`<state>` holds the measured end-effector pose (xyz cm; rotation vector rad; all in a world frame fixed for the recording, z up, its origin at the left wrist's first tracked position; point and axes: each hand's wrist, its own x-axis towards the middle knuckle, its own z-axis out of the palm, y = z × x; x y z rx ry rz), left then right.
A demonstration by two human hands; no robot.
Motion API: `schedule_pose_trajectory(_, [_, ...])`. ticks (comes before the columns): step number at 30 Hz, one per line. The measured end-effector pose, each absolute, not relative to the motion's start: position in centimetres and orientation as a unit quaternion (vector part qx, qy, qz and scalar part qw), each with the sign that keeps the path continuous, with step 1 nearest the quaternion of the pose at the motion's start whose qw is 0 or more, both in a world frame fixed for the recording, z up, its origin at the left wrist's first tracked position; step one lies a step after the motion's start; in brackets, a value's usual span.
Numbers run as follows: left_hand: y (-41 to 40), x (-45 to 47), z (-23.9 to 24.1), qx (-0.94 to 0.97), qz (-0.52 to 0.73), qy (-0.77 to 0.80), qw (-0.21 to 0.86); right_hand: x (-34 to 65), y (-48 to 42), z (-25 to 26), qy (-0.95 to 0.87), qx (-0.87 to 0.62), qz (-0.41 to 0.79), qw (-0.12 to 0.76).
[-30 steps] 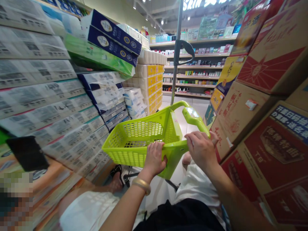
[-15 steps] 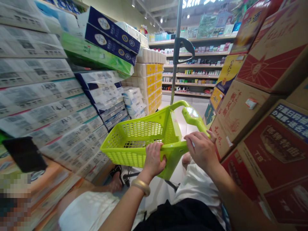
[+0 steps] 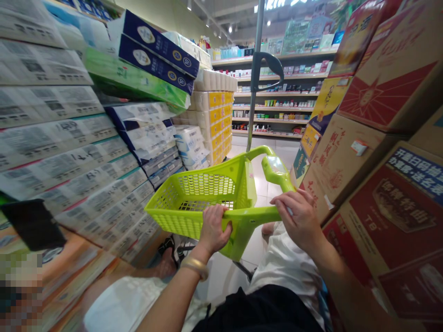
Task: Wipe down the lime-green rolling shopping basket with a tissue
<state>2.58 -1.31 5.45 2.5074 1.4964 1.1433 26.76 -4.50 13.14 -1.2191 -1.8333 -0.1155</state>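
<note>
A lime-green shopping cart (image 3: 194, 220) with a perforated basket stands crosswise in front of me, and nothing shows in the part of its basket that I can see. On its near rim my left hand (image 3: 215, 229) is closed, fingers over the edge and thumb outside; a gold bangle circles that wrist. Farther right, my right hand (image 3: 298, 216) grips the corner of the cart's looped handle (image 3: 276, 168). A dark grey pole with a hooked grip (image 3: 267, 71) rises behind the cart.
Stacked paper packs (image 3: 44, 129) line the left side, with yellow-and-white packs (image 3: 216, 120) farther back. Cardboard cartons (image 3: 349, 154) are piled close on the right. Shelves of small goods (image 3: 277, 94) span the far end. White floor tiles (image 3: 265, 193) show beyond the handle.
The handle end of the cart has swung slightly toward me. My left hand has shifted a little left with the rim, and my right hand slightly right with the handle; both keep their grip.
</note>
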Motion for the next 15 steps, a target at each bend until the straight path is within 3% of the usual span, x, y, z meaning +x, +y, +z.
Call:
schedule_pose_trajectory(8, [-0.4,-0.6,6.5,0.781,0.409,0.466,0.071,22.8,-6.7,13.4,-0.766,-0.436,-0.022,0.472])
schedule_pose_trajectory(15, [-5.2,4.1,11.7,0.768,0.494,0.393,0.104,19.7,-7.7,12.8,-0.784,-0.359,-0.006,0.506])
